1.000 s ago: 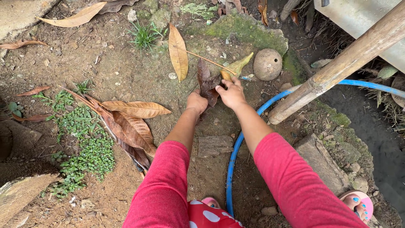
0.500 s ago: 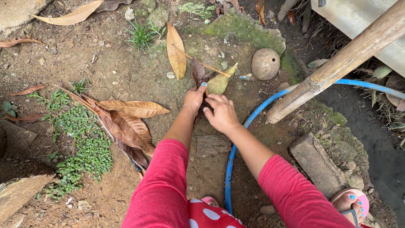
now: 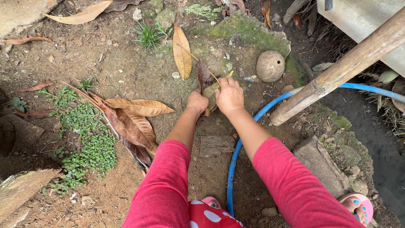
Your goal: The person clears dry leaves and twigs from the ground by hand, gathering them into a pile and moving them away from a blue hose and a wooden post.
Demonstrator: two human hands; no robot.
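My left hand (image 3: 197,101) grips a small bunch of dry leaves: a dark brown leaf (image 3: 204,75) sticks up behind, and a yellow-green leaf (image 3: 209,92) lies in front. My right hand (image 3: 229,95) is closed over the right side of the same bunch, pressing the yellow-green leaf against it. A thin stick (image 3: 196,58) runs diagonally from the tan leaf to the bunch. Both hands are low over mossy ground. Both my arms are in red sleeves.
A tan leaf (image 3: 182,52) lies ahead, with a round shell (image 3: 270,66) to its right. A blue hose (image 3: 236,155) curves under a slanted wooden pole (image 3: 337,71). More brown leaves (image 3: 135,118) and small green weeds (image 3: 86,145) lie left. Stone blocks (image 3: 322,166) sit right, near my sandalled foot (image 3: 358,207).
My right hand took the yellow-green leaf from near the round shell and brought it to the bunch in my left hand, then closed over it.
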